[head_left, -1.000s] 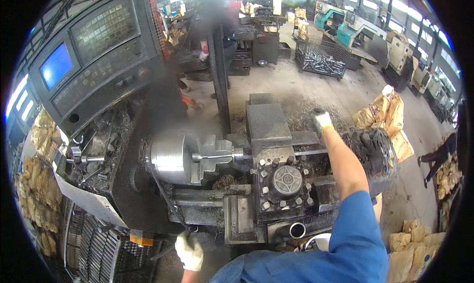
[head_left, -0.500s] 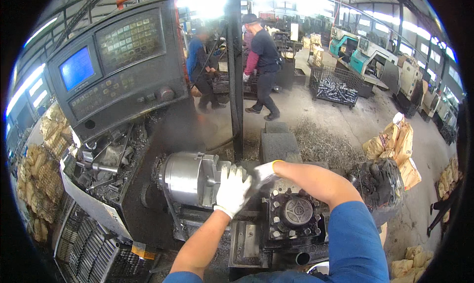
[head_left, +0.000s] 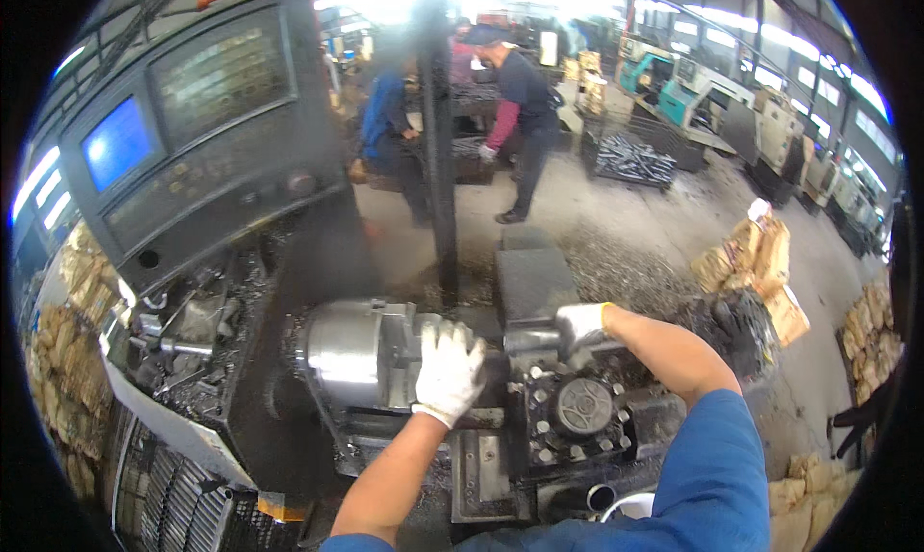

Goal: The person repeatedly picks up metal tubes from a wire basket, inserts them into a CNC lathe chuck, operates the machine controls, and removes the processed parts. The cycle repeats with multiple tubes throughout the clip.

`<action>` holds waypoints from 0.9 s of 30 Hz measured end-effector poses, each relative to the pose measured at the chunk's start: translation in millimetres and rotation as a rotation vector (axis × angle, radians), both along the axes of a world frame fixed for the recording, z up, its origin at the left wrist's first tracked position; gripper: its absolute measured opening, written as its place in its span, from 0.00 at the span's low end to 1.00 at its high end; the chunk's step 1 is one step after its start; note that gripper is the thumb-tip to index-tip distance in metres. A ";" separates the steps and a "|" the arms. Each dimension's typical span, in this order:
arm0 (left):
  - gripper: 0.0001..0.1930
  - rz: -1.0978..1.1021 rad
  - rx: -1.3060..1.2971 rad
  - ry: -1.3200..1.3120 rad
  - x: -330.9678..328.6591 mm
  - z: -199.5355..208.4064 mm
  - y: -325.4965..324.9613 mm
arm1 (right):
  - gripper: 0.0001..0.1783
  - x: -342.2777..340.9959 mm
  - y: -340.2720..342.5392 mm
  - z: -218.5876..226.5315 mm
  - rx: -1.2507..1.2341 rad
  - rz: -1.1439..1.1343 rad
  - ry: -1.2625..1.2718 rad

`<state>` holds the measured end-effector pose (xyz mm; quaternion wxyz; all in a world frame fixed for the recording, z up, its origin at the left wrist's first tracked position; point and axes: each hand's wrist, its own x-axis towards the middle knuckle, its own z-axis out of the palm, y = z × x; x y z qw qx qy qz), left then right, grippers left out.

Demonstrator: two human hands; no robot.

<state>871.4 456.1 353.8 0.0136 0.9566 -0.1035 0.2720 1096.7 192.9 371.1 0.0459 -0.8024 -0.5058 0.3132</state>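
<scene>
My left hand (head_left: 449,369), in a white glove, is at the jaw side of a shiny round lathe chuck (head_left: 345,353). Its fingers bend over something at the chuck's face; the back of the hand hides what it is. My right hand (head_left: 580,327), also gloved and blurred, is farther right, at the end of a short shiny metal cylinder (head_left: 531,340). Whether its fingers grip the cylinder cannot be made out. Just below that hand stands a dark square tool turret (head_left: 584,408) with a round cap and several bolts.
A control panel (head_left: 207,119) with a blue screen rises at the left. Below it, a chip tray (head_left: 173,422) holds scrap and metal parts. A dark post (head_left: 439,167) stands ahead, with people working behind it. Farther right are a wire bin (head_left: 633,159) and paper sacks (head_left: 756,258).
My right hand has moved right, away from my left hand, to the metal cylinder above the turret. My left hand stays by the chuck. The view has shifted slightly.
</scene>
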 end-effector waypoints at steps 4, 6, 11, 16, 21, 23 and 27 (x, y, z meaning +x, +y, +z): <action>0.28 -0.019 -0.019 0.011 -0.7 8.0 -8.8 | 0.38 -72.7 -48.4 77.5 0.444 -0.632 -0.352; 0.28 -0.039 -0.011 -0.054 3.3 5.9 -13.0 | 0.35 -112.2 -78.8 102.1 0.734 -0.668 -0.453; 0.29 0.012 0.018 -0.025 -10.5 16.0 -12.2 | 0.36 -264.0 -195.5 86.1 0.830 -1.091 -0.327; 0.30 -0.071 -0.026 -0.050 1.3 6.9 -29.9 | 0.33 -484.6 -356.6 -194.8 0.596 -2.028 -0.140; 0.29 -0.080 0.034 -0.085 -7.8 12.9 -16.4 | 0.28 -496.4 -360.1 -249.3 -0.131 -1.832 -0.356; 0.27 -0.055 0.034 -0.103 -10.3 11.6 -8.7 | 0.17 -452.9 -340.2 -191.5 0.275 -1.726 -0.230; 0.26 -0.054 0.032 -0.073 -7.3 8.4 -11.1 | 0.33 -387.4 -176.1 18.4 0.797 -0.868 -0.195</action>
